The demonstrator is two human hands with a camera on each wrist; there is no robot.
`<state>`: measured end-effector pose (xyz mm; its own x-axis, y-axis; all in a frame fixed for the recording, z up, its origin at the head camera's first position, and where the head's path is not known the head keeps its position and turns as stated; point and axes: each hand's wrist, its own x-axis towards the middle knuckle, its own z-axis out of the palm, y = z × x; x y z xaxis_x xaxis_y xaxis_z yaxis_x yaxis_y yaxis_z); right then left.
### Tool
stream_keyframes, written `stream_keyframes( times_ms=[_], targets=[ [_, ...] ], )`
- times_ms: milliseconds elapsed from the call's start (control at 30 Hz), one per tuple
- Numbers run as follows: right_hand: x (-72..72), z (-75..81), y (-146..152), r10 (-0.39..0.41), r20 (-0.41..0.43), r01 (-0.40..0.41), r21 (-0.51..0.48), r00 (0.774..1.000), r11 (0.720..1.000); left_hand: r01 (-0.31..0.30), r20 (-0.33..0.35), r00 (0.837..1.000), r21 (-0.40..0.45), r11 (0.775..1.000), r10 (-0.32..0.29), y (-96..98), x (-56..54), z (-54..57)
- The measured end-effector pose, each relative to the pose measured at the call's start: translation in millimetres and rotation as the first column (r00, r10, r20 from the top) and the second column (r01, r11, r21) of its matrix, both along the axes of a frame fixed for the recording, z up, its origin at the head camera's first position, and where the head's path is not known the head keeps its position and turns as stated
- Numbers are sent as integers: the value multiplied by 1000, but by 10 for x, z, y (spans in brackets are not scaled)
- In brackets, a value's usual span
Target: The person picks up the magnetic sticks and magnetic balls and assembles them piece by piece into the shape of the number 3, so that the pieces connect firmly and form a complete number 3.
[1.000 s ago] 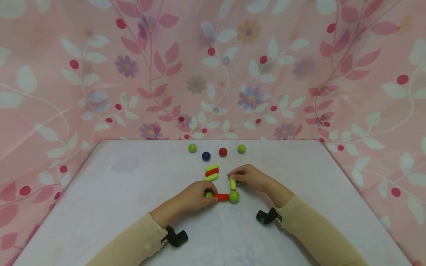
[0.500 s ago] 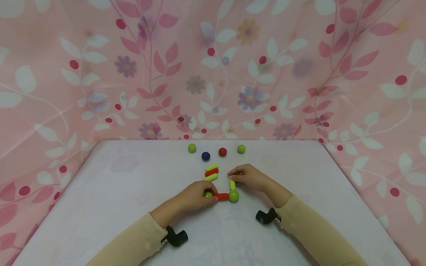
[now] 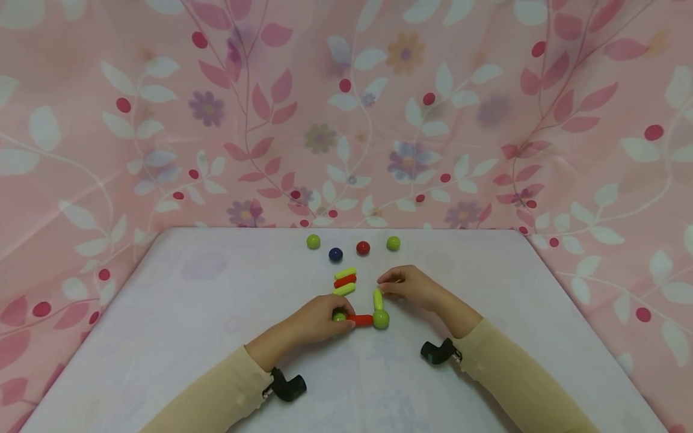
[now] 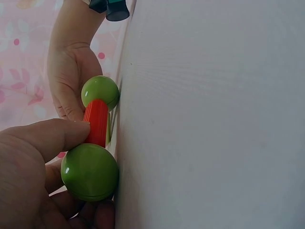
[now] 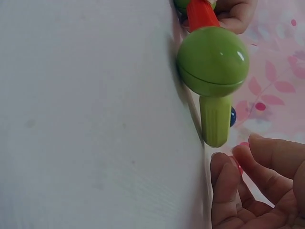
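In the head view my left hand (image 3: 319, 319) grips the left end of a toy build, its thumb on the red rod (image 4: 97, 121) and its fingers around a green ball (image 4: 90, 171). At the rod's other end sits a second green ball (image 5: 213, 61). From that ball a yellow-green rod (image 5: 216, 121) points away from me, joined at a right angle to the red one. My right hand (image 3: 414, 285) stays just past the free tip of this rod, thumb and fingers apart, holding nothing.
Beyond the left hand lie two loose yellow-green rods (image 3: 344, 289) and a red rod (image 3: 344, 281). Farther back on the white table (image 3: 216, 300) are a blue ball (image 3: 335, 255), a red ball (image 3: 363, 247) and green balls (image 3: 313, 241). A pink floral cloth (image 3: 346, 120) hangs behind.
The right hand has let go of the yellow-green rod and moved slightly back to the right. That rod now stays on the green ball by itself. The left hand keeps its place.
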<state>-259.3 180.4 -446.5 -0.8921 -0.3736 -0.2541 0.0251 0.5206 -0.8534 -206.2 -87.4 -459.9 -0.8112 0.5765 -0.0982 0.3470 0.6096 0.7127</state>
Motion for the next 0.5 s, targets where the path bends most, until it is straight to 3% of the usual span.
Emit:
stream_keyframes(
  times_ms=[200,500],
  targets=[
    [-29,69,89,-23,-37,24,26,999,999,-12,10,1000,-8,1000,12,8,9,10],
    [-148,211,230,-59,-46,58,-25,997,998,-21,30,999,-3,1000,21,15,33,39]
  ],
)
